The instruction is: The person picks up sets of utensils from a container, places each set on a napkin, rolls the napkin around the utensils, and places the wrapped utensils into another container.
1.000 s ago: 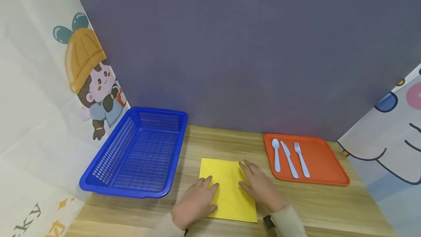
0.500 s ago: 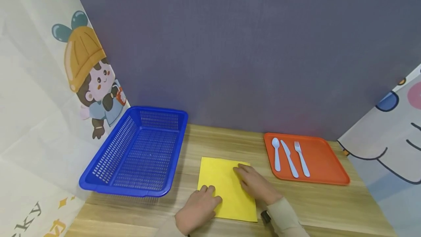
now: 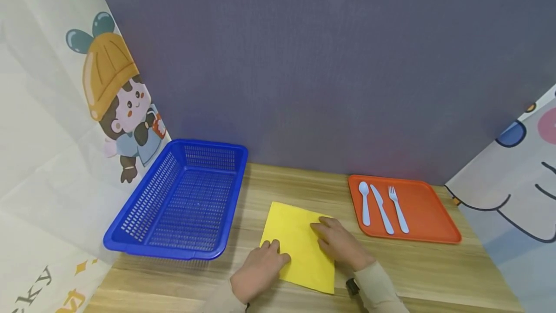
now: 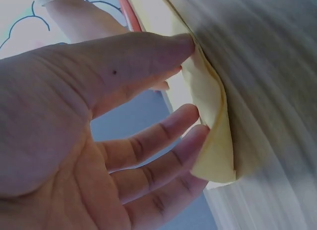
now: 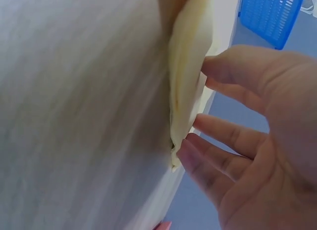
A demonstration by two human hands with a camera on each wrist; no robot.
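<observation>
A yellow folded cloth [image 3: 297,250] lies flat on the wooden table in front of me, turned slightly at an angle. My left hand [image 3: 260,269] rests its fingertips on the cloth's left side. In the left wrist view the thumb and loosely bent fingers touch the layered cloth [image 4: 215,150] near its edge. On the upper right part of the cloth rests my right hand [image 3: 340,245], with relaxed fingers. Seen from the right wrist, thumb and fingertips touch the top of the soft cloth [image 5: 190,71], whose side edge shows several layers.
A blue mesh basket [image 3: 236,202] stands at the left. At the right lies an orange tray [image 3: 427,216] bearing a white spoon [image 3: 365,206], a knife [image 3: 383,211] and a fork [image 3: 399,211]. A grey panel [image 3: 304,71] closes off the back of the wooden table [image 3: 278,177].
Both hands have settled on the cloth with fingers drawn in a little. The cloth has turned slightly clockwise. Basket, tray and cutlery stay put.
</observation>
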